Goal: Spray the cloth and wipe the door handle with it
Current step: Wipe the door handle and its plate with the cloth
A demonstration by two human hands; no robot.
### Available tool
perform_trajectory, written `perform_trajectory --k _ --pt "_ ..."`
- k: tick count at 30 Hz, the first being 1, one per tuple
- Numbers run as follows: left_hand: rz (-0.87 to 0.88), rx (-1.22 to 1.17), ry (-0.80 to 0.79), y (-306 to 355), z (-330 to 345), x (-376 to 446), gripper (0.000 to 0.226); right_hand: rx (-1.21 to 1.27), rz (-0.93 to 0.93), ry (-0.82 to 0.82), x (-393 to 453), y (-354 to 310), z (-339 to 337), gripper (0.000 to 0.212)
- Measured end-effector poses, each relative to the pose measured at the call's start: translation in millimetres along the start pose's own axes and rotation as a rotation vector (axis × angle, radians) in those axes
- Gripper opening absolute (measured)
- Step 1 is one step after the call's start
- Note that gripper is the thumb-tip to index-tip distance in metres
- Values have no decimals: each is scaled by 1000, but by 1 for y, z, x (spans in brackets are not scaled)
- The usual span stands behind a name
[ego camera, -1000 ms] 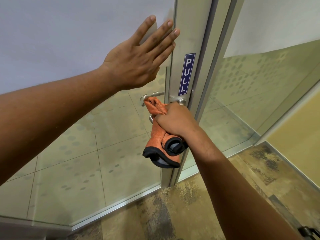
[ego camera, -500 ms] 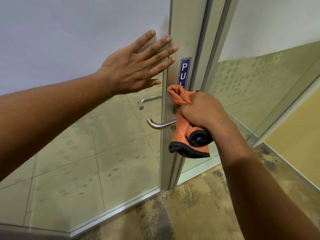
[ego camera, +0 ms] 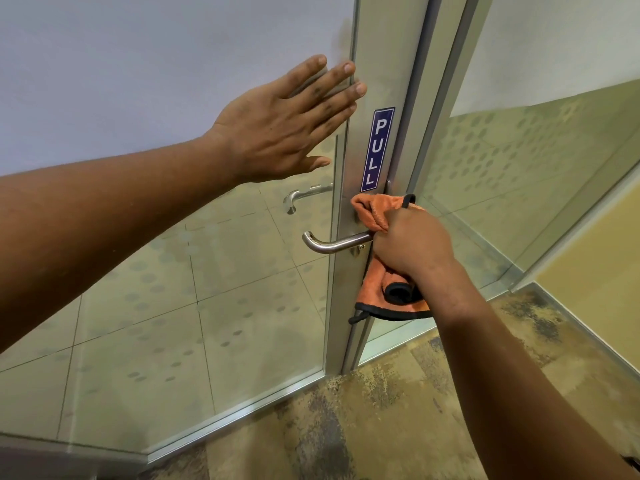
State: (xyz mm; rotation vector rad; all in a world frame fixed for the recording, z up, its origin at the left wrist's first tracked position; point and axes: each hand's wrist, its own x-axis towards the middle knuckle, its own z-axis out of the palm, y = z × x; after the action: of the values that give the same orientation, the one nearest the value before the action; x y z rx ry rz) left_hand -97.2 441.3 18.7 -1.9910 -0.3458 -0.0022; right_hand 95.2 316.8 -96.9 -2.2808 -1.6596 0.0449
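The right hand (ego camera: 412, 247) is clenched around a bunched orange cloth (ego camera: 372, 211) and presses it against the root of the door handle (ego camera: 334, 242), where the lever meets the metal frame of the door (ego camera: 377, 64). The left hand (ego camera: 277, 129) lies flat with its fingers straight on the frosted glass just above, holding nothing and, it seems, bracing the door. The likeliest slip from here is that the wipe covers only the root: the curved free end of the lever sticks out bare to the left, untouched by the cloth, and could be missed. A loose black-edged fold hangs below the fist and could snag on the lever or the door edge as the fist slides. If the bracing palm lifts, the door may swing and the cloth may lose contact. The cloth is orange with a black hem, crumpled into 2 lobes, 1 above the fist and 1 below; whether it is damp cannot be told. No spray bottle is in view.
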Motion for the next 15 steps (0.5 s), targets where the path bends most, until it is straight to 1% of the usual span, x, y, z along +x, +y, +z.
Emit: perform_trajectory --k 2,7,9,12,13,15 --pt "-2 6 7 0 0 0 81 -32 -22 -19 -2 -4 -1 12" --pt "-3 16 24 0 0 0 84 -129 -99 -51 -7 -21 -10 5" --pt "-1 22 28 0 0 0 85 -124 -139 -77 -14 -33 -11 5" --pt "-4 21 26 0 -1 0 85 -40 -224 -79 -28 -56 -5 4" --pt "-2 19 31 0 -1 0 85 -13 -258 -72 -33 -63 -3 8" --pt "-4 22 32 -1 0 0 85 17 -312 -89 -38 -71 1 22"
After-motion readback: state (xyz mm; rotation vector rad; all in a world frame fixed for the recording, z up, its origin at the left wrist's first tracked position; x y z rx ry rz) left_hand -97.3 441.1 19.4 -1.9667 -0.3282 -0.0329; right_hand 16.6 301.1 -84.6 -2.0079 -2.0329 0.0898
